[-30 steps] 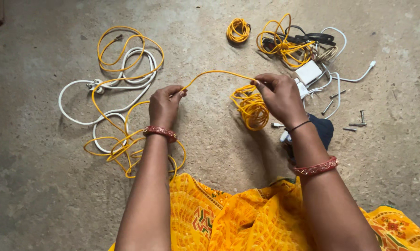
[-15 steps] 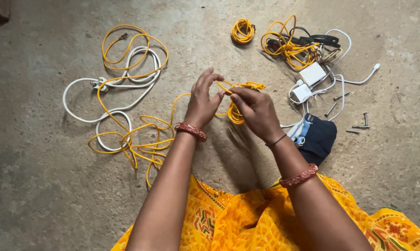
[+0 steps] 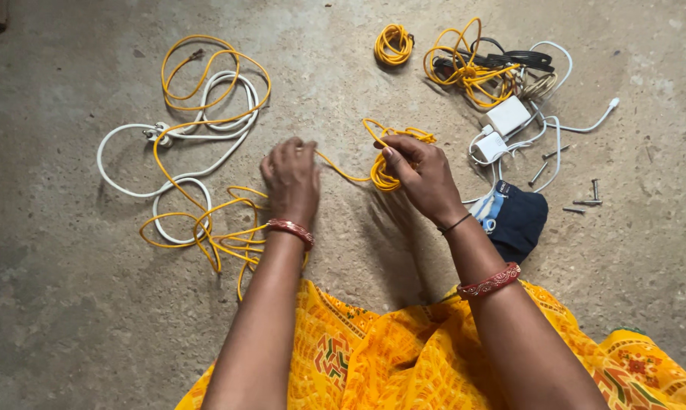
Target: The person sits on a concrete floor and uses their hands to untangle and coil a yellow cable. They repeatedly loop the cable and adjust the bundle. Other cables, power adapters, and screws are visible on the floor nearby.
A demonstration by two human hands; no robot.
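The right hand (image 3: 421, 173) closes its grip around a small coil of yellow cable (image 3: 386, 168), thumb pressed over the loops, while the left hand (image 3: 291, 178) pinches the same cable's free run just beside it, so a short strand stretches between the two hands above the concrete floor (image 3: 77, 319). Left of the left hand the rest of the yellow cable sprawls in loose loops over a white cord (image 3: 176, 144). Right of the right hand lie a dark blue cloth (image 3: 521, 216), white adapters (image 3: 502, 125), a few screws (image 3: 586, 199), a tangle of yellow and black cables (image 3: 476, 70) and a small yellow bundle (image 3: 393, 44).
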